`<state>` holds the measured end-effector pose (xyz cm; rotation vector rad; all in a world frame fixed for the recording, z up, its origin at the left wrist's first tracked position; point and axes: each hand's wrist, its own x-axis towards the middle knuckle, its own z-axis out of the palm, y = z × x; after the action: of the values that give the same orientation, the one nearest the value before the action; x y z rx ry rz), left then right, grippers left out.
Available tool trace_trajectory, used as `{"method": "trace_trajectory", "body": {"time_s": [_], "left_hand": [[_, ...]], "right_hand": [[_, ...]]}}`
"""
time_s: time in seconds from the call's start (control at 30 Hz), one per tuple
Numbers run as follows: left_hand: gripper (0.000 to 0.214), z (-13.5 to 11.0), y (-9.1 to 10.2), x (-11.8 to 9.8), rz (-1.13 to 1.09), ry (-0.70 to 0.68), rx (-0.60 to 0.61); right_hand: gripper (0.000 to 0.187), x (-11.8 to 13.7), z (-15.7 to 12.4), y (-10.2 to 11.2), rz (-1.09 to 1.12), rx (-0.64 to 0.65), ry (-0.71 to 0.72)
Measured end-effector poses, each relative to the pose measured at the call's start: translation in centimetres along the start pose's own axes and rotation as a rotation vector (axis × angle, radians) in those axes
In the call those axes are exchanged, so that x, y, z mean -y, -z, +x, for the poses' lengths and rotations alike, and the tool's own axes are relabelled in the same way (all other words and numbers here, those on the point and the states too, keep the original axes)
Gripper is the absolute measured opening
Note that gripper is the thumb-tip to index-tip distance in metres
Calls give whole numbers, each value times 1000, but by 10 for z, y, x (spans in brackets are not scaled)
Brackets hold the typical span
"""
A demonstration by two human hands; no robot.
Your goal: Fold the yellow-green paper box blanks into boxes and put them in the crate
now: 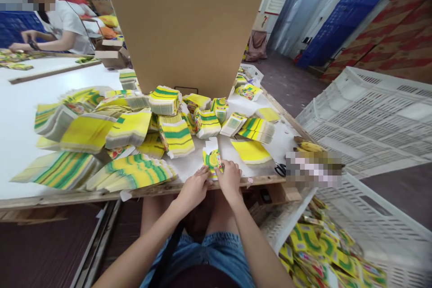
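A small yellow-and-green printed carton (212,158) lies at the table's front edge, its white flap standing out at the far end. My left hand (196,185) grips its near left corner with the fingers drawn together. At the near right side, my right hand (229,178) closes on the same carton with thumb and fingers. Beyond and to the left are stacks of flat yellow-and-green cartons (177,137), some fanned out (135,172). A single yellow sheet (251,150) rests right of my hands.
A tall brown cardboard panel (189,27) stands behind the stacks. Scissors (280,169) and bananas (308,146) lie at the right edge. White crates (367,117) stand right; filled yellow packets (324,247) lie in one below. A co-worker (67,27) works at the far left.
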<state>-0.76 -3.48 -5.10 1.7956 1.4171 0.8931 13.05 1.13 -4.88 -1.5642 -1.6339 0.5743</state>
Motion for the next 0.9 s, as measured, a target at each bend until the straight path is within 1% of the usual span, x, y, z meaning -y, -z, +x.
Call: {"method": "trace_trajectory", "body": {"time_s": [0.07,0.17,0.27,0.33,0.4,0.47,0.53,0.6,0.67,0.77,0.83,0.9], "left_hand": [[32,0,1,1,-60,4,-18],[28,0,4,1,-188,22,-84],[37,-1,13,-3,-345,53,-203],[43,-4,20,-8,-489,62,-212],[46,-8,23,-15,-631,61,-137],[50,-14,23,-22,-807,70,-22],[53,-20,20,-29,-977,86,75],[55,-25,17,-36,-1091,91,132],[52,-29,15,-40,-1105,76,129],[45,-31,13,-41,-1094,83,74],[42,-31,10,-40,-1063,150,22],[41,-31,5,-38,-1014,226,-36]], "right_hand": [[9,0,0,-2,70,-23,-16],[12,-1,-5,4,207,-34,-47],[20,2,-15,14,381,-24,-100],[25,5,-25,21,503,21,-135],[25,8,-37,27,612,96,-166],[23,11,-49,30,697,164,-201],[22,12,-59,32,758,204,-236],[21,14,-65,35,798,226,-264],[22,17,-68,40,824,236,-282],[27,22,-69,48,842,279,-305],[32,24,-70,52,817,311,-317],[33,24,-73,52,747,303,-320]]}}
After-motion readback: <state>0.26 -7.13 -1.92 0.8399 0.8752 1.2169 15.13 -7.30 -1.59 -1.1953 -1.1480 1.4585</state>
